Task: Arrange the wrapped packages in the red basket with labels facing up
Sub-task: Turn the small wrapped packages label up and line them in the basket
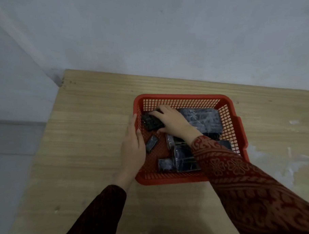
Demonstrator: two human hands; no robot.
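A red mesh basket [183,97] sits on the wooden table and holds several dark packages wrapped in clear film. My right hand [173,121] reaches into its far left corner and grips a small dark package [150,123] between fingers and thumb. My left hand [133,146] lies flat against the outside of the basket's left wall, thumb over the rim. A large wrapped package [203,119] lies at the back right. Smaller ones lie near the left wall [151,144] and at the front [183,160]. No labels are readable.
The wooden table [89,131] extends left of and in front of the basket; its left edge drops to a grey floor. A grey wall stands behind the table. White smears [293,158] mark the tabletop right of the basket.
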